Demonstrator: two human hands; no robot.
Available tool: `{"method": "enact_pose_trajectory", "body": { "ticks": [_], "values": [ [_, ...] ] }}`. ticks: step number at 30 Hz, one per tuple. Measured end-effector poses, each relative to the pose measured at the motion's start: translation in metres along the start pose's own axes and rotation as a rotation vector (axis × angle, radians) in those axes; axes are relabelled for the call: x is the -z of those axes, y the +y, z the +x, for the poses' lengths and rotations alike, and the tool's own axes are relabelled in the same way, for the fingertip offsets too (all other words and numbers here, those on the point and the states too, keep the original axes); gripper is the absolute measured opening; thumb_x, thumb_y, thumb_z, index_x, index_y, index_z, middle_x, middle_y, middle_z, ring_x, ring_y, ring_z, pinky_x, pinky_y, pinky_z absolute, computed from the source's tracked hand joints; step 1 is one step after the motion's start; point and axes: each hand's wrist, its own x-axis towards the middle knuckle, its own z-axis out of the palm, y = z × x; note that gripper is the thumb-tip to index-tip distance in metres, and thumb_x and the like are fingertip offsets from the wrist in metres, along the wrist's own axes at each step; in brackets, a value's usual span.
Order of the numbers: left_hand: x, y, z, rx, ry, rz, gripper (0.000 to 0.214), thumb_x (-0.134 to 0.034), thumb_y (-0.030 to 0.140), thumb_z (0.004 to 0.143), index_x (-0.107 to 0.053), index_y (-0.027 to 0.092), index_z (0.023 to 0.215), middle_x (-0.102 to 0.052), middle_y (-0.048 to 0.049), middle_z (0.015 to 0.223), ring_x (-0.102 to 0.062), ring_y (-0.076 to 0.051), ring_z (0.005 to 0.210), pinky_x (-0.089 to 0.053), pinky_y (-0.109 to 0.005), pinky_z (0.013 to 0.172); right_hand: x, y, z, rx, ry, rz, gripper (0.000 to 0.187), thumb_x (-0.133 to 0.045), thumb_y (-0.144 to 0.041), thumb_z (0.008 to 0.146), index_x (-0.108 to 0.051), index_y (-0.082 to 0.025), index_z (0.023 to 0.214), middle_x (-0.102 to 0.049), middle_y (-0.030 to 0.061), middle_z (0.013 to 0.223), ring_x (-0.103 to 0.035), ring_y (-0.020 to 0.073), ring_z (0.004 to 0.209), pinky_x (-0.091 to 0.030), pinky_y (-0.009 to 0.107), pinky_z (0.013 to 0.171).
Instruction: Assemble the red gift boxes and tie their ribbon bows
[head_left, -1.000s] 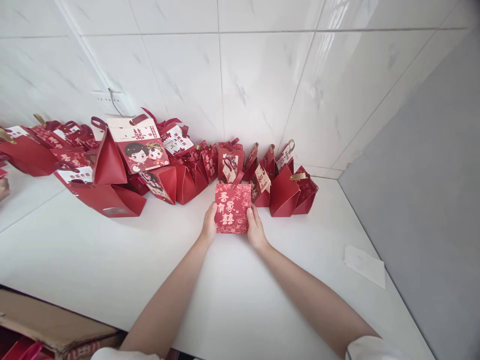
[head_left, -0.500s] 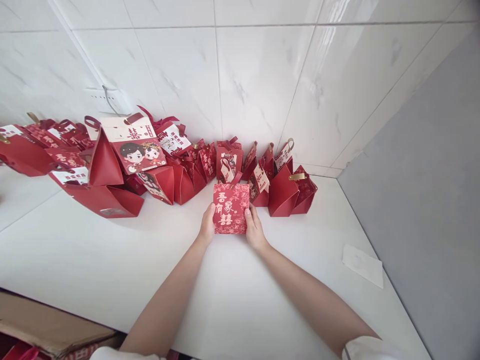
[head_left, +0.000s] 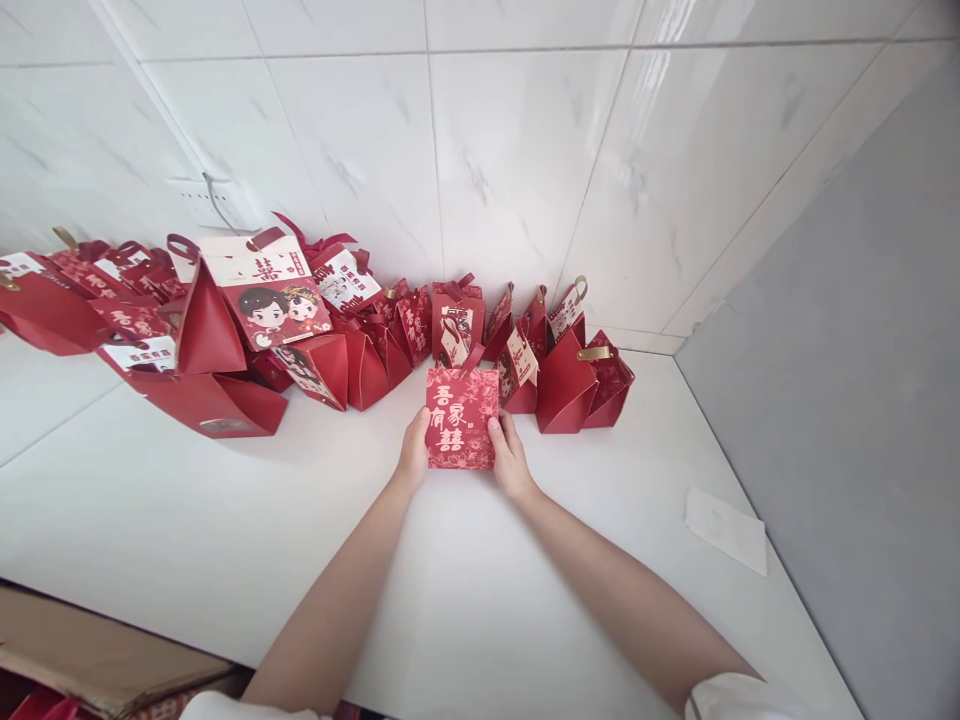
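Between my two hands stands a red gift box with pink flowers, pale Chinese lettering and a ribbon handle on top. My left hand grips its left side, thumb at the front edge. On the right side my right hand holds it the same way, fingers bent round the edge. Right behind it sit a red box with a picture panel and a cream-and-red box. The undersides of my fingers and the back of the held box are hidden.
Many red gift boxes are heaped along the tiled wall at left; a few more stand at right. A white paper lies on the white table by the grey panel. A cardboard box is below, front left.
Almost nothing differs. Both hands stay on the gift box in the same place; the view has shifted only very slightly.
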Motion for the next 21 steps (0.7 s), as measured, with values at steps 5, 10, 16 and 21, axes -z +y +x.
{"method": "enact_pose_trajectory", "body": {
  "ticks": [5, 10, 16, 21],
  "values": [
    [-0.0002, 0.0002, -0.0023, -0.023, -0.009, 0.031, 0.053, -0.055, 0.057, 0.086, -0.066, 0.014, 0.113, -0.071, -0.0120, 0.115, -0.065, -0.028, 0.110, -0.047, -0.042, 0.100, -0.0003, -0.0023, -0.0010, -0.008, 0.001, 0.003, 0.042, -0.046, -0.054, 0.094, -0.053, -0.025, 0.123, -0.061, 0.0047, 0.129, -0.055, 0.0229, 0.121, -0.041, 0.039, 0.106],
    [-0.0013, 0.0036, -0.0060, -0.070, -0.049, 0.105, 0.049, -0.065, 0.052, 0.081, -0.064, 0.016, 0.115, -0.070, -0.0109, 0.115, -0.066, -0.028, 0.105, -0.050, -0.040, 0.095, -0.0006, -0.0050, -0.0018, -0.013, -0.003, 0.017, 0.041, -0.045, -0.054, 0.094, -0.053, -0.025, 0.123, -0.063, 0.0042, 0.126, -0.057, 0.0223, 0.117, -0.043, 0.038, 0.104],
    [-0.0011, 0.0048, -0.0048, -0.072, -0.065, 0.130, 0.047, -0.071, 0.047, 0.078, -0.062, 0.018, 0.113, -0.070, -0.0095, 0.114, -0.067, -0.026, 0.102, -0.051, -0.039, 0.092, -0.0003, -0.0040, -0.0016, -0.013, -0.016, 0.024, 0.042, -0.043, -0.054, 0.095, -0.052, -0.025, 0.125, -0.062, 0.0054, 0.127, -0.057, 0.0226, 0.117, -0.043, 0.040, 0.104],
    [-0.0034, 0.0069, -0.0072, -0.073, -0.056, 0.161, 0.047, -0.070, 0.049, 0.078, -0.062, 0.019, 0.114, -0.070, -0.0090, 0.115, -0.066, -0.026, 0.104, -0.051, -0.038, 0.093, -0.0004, -0.0036, -0.0015, -0.002, -0.027, 0.026, 0.045, -0.041, -0.054, 0.096, -0.050, -0.025, 0.129, -0.061, 0.0061, 0.129, -0.057, 0.0227, 0.119, -0.043, 0.040, 0.104]
  ]
}}
